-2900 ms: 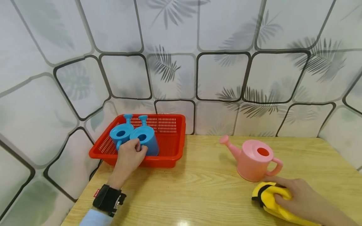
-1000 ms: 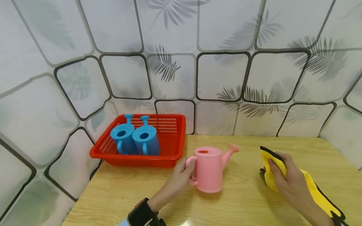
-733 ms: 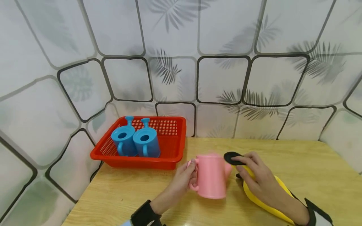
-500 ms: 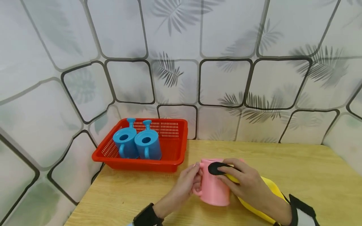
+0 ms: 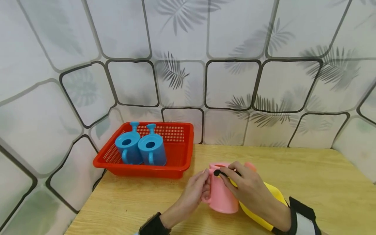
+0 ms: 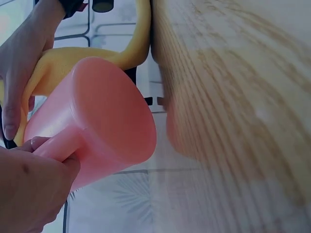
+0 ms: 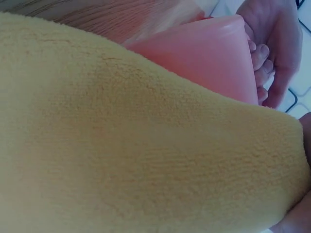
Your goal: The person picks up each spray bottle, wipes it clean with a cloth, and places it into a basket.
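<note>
My left hand (image 5: 191, 195) grips the handle of a pink watering can (image 5: 221, 197), which is held up with its underside (image 6: 114, 111) showing in the left wrist view. A yellow cloth with black edging (image 5: 274, 194) is bunched in my right hand (image 5: 252, 189), whose fingers press it against the can's upper side near the rim. Most of the can's spout is hidden behind that hand. The cloth (image 7: 146, 136) fills most of the right wrist view, the pink can behind it.
At the back left stands a red plastic basket (image 5: 147, 170) holding two blue watering cans, the left one (image 5: 129, 148) beside the right one (image 5: 154, 151). A patterned sheet (image 5: 229, 85) rises behind the wooden table (image 5: 329, 182).
My left hand has left the blue can in the basket and taken the pink can by its handle, turning its spout rightward. My right hand has carried the cloth leftward onto the can.
</note>
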